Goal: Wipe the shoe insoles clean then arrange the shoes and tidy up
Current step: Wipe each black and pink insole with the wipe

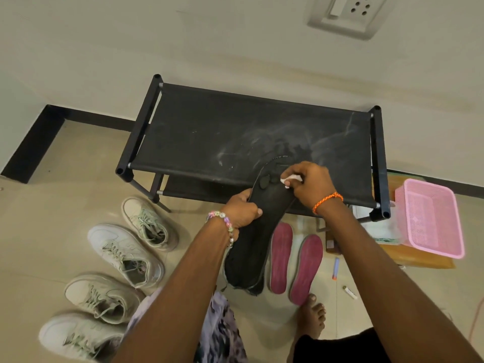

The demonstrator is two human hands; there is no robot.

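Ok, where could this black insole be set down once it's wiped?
The left half of the rack's top shelf is bare, bordered by its frame tubes and the dusty smears to the right. Floor tile between the rack's left leg and the wall corner is also open. It is crowded beside the sneakers, around the pink insoles, and by the pink basket.

Both arms reach forward, left hand [242,206] and right hand [310,183] curled, gripping.
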